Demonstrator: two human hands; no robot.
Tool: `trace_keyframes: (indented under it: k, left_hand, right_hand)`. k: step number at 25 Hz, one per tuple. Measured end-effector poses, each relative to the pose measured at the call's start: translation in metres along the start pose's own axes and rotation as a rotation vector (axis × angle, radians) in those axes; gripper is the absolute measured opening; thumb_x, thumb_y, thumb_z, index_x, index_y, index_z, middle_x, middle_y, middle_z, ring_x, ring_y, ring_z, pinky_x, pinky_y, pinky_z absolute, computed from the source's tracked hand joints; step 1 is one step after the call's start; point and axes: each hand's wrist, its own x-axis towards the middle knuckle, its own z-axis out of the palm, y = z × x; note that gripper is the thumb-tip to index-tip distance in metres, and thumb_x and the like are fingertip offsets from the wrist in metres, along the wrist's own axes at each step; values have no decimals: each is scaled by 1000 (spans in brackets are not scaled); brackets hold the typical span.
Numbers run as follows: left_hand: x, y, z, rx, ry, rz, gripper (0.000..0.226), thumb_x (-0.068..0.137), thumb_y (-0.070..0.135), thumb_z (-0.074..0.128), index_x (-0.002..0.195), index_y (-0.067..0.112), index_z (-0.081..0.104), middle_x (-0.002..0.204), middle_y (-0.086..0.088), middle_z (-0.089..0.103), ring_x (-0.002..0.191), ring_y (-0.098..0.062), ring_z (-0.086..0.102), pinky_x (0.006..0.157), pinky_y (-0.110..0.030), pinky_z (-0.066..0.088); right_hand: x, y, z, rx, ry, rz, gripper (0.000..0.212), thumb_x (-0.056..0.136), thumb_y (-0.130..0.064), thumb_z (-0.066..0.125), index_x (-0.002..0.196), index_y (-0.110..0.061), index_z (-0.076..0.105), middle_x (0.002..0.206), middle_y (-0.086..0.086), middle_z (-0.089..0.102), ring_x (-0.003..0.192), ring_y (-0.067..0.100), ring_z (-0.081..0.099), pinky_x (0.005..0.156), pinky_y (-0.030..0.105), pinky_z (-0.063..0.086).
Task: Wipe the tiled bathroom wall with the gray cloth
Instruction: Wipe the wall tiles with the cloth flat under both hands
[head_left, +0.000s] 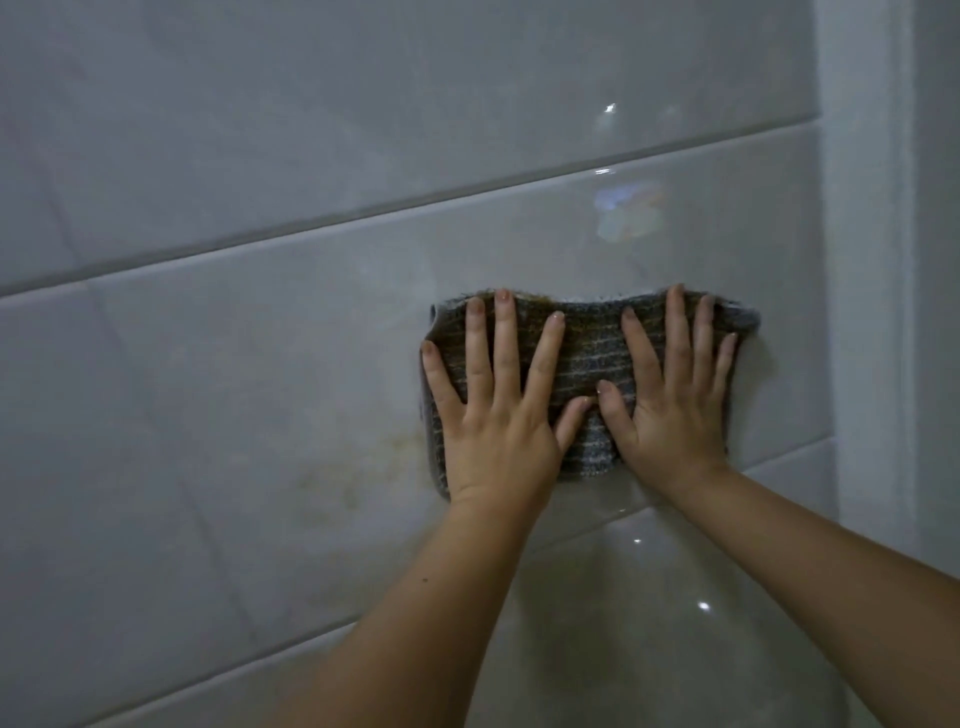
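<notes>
The left arm (415, 623) and the right arm (831, 597) are closest, and they reach up from 5 o'clock. At their ends, the left grip (493, 415) and the right grip (670, 405) lie side by side. Both are flat, with fingers straight and spread wide. They hold nothing tight; they just push on the gray cloth (587, 353). The two thumbs almost meet in the middle.

The cloth is folded and has thin pale stripes. It sits flat on the wall (234, 364), a bit toward 3 o'clock from the middle of the view. Its top edge looks a little brown.

The wall is made of big shiny pale tiles with lines between them. At 8 o'clock from the cloth there is a faint yellow-brown stain (337, 478), near the cloth but not under it. At 3 o'clock, past the cloth, a white strip (857, 260) runs up the wall's edge.

The job looks partway done, since the stain is not wiped off yet. The next move likely needs both grips to push hard and slide the cloth toward 8 o'clock, over the stain. The tiles look slick, so the cloth could slip or bunch up if the push is weak.
</notes>
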Motion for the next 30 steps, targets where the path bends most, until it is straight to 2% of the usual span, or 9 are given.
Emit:
trace_keyframes:
  k: [4, 11, 17, 22, 30]
  left_hand:
    - [-38, -72, -11, 28, 22, -45, 73, 96, 66, 33, 157, 29, 18, 164, -15, 8, 151, -36, 5, 117, -64, -3]
    - [-118, -199, -32, 84, 27, -109, 70, 98, 66, 28, 156, 28, 17, 162, -18, 10, 149, -40, 9, 116, -68, 2]
    - [-186, -255, -35, 60, 22, -148, 70, 99, 64, 27, 157, 27, 12, 162, -20, 9, 150, -41, 4, 114, -70, 3]
    - [-214, -243, -27, 28, -22, -213, 76, 95, 63, 33, 157, 25, 11, 161, -23, 4, 150, -40, -7, 112, -72, -2]
    - [-196, -144, 2, 26, -15, -246, 75, 93, 66, 36, 152, 22, 20, 160, -24, 3, 150, -42, -7, 111, -73, -3]
  right_hand:
    - [-12, -78, 2, 36, 13, -43, 64, 94, -51, 38, 151, -25, 23, 158, 21, 18, 146, 45, 10, 114, 66, 10]
    - [-44, -217, 5, 73, -32, -181, 66, 92, -53, 43, 150, -27, 25, 158, 19, 20, 145, 45, 12, 113, 68, 10]
    - [-93, -286, 13, 78, -82, -253, 65, 91, -52, 46, 149, -29, 26, 157, 14, 18, 146, 41, 11, 113, 68, 10]
    - [-117, -278, 18, 45, -79, -378, 64, 90, -52, 49, 147, -33, 29, 156, 9, 22, 149, 33, 4, 115, 62, 12]
    - [-112, -172, 20, 64, -48, -465, 53, 94, -52, 42, 144, -38, 34, 155, 6, 26, 149, 31, 9, 116, 59, 11]
